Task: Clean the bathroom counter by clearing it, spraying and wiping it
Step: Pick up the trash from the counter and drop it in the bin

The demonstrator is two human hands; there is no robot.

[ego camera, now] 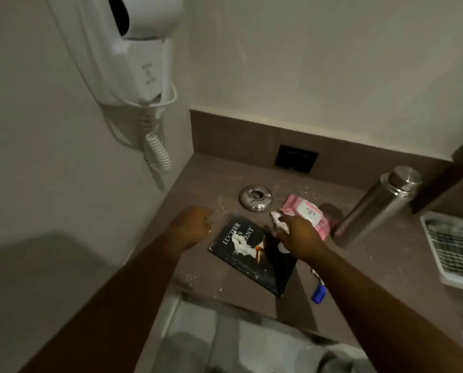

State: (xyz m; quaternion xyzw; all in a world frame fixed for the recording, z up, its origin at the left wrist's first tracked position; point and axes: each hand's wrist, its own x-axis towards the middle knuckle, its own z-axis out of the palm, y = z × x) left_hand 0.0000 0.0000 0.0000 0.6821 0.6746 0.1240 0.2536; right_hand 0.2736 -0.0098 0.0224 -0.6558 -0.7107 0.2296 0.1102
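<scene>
Right hand (297, 232) grips crumpled white tissue (278, 220) beside the black glossy book (252, 254); left hand (192, 224) loosely curled, empty. Lift the book clear of the brown stone counter (359, 265) first.

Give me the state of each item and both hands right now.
book: flat on counter, closed
wipes pack: lying flat
steel flask: upright, capped
hair dryer: docked on wall
counter: speckled with white debris
left hand: closed, contents unclear
right hand: clutching crumpled tissue

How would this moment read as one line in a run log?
stage: clearing counter | right hand: holds crumpled white tissue | left hand: closed, near book | still on counter: wipes pack, steel flask
</scene>
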